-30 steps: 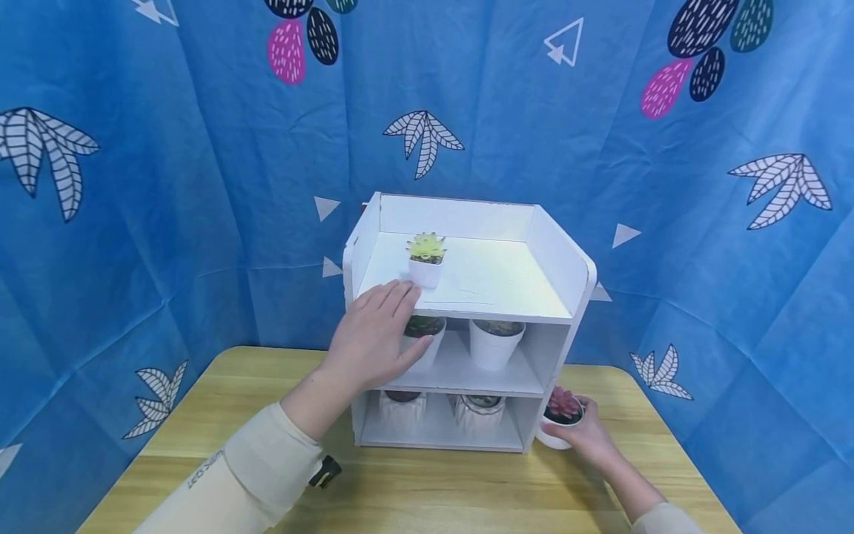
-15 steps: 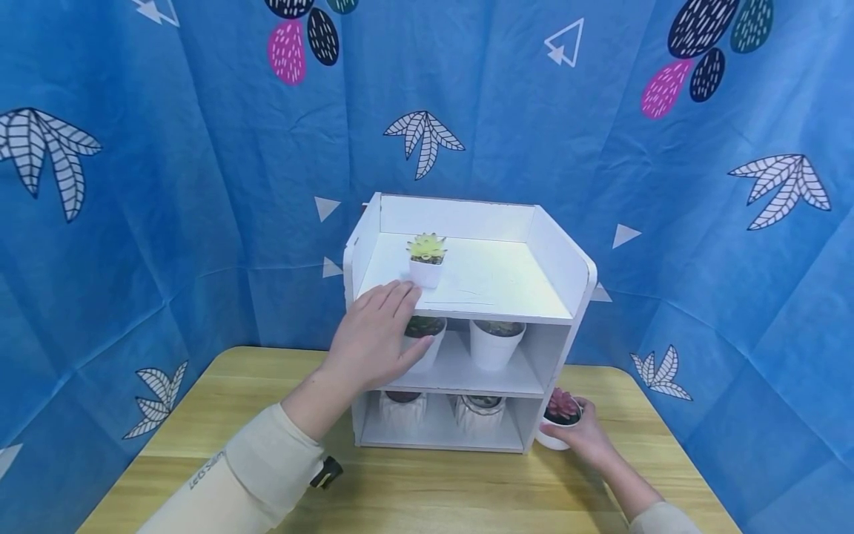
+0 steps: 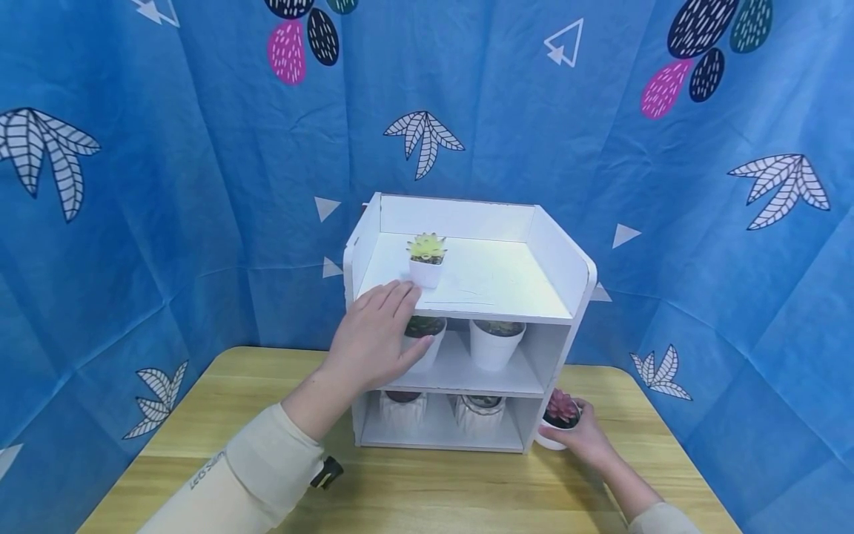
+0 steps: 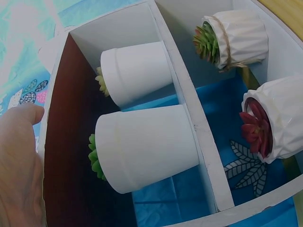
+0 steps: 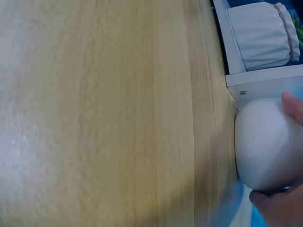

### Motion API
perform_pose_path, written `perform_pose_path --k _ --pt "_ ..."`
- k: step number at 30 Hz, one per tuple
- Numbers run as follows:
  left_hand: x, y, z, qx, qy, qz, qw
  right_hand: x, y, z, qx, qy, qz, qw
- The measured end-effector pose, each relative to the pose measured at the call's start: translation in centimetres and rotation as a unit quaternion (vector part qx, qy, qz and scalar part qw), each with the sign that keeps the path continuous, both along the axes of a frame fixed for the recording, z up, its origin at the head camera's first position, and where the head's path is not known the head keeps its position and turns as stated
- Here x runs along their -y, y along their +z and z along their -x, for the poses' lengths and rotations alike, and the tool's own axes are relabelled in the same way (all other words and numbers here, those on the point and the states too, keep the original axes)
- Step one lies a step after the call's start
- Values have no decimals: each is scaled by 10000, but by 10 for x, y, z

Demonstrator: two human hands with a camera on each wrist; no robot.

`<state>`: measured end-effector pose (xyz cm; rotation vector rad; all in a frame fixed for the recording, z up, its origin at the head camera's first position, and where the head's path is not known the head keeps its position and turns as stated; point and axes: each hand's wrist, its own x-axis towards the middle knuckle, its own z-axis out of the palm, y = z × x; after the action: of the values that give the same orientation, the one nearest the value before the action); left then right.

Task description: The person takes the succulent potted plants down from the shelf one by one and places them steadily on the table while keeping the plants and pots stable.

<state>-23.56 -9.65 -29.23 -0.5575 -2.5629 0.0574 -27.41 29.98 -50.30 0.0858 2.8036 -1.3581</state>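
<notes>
My left hand [image 3: 373, 337] rests at the front edge of the top board of a white shelf unit [image 3: 560, 259], its fingers extended. By its fingertips stands a small white pot with a yellow-green succulent [image 3: 425, 261]; whether they touch it I cannot tell. On the wooden table, right of the unit, my right hand [image 3: 587, 437] grips a rounded white pot with a red succulent [image 3: 562, 408]. In the right wrist view, thumb and fingers span that white pot [image 5: 267, 144], which sits close against the unit's side.
Two plain white pots with green plants, one a front pot [image 4: 147, 149], stand on the middle shelf. Below are two ridged white pots, one with a red succulent [image 4: 257, 127], one tied with twine [image 4: 236, 40]. Patterned blue cloth [image 3: 267, 185] hangs behind the table [image 3: 414, 489].
The red succulent's pot has shifted very slightly left towards the unit with my right hand. My left hand has stayed in place.
</notes>
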Motion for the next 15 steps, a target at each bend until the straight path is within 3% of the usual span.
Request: perform_pose_path --k 15 --pt "0 1 1 8 2 -23 10000 3 6 1 120 16 -260 9996"
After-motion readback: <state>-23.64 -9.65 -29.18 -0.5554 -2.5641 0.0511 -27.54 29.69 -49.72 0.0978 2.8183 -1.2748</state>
